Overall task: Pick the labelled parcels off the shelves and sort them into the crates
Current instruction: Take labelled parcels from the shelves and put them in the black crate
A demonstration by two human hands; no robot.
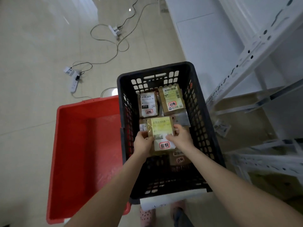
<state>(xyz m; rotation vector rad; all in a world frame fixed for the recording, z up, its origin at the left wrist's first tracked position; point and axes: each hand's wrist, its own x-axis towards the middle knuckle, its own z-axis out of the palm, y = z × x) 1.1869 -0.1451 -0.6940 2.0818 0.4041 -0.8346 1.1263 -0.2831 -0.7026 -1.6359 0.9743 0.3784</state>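
Tiled floor holds a black crate [203, 122]; above it both hands, left [143, 143] and right [181, 138], pinch a small, stiff, seemingly light parcel [161, 128] at nine and three o'clock.

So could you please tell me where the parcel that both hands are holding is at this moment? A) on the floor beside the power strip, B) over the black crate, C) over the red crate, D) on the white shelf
B: the left hand and right hand hold the parcel above other parcels inside the black crate, while the red crate beside it shows only its bare bottom.
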